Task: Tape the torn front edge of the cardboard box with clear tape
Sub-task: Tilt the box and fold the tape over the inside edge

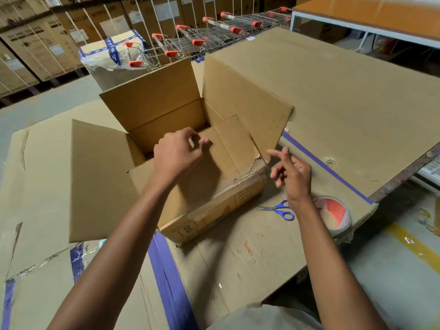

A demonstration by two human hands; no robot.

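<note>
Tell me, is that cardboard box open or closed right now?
Open. The cardboard box has its back and side flaps standing up, and its inside walls show. The left hand reaches over the near flap.

Blue-handled scissors (279,209) lie on the desk (333,103); beyond the desk stand nested shopping carts (190,44) and strapped cartons (35,44).

We see a matt brown cardboard box (209,194), frayed at its edge; beside it, glossy blue-handled metal scissors (278,209).
</note>
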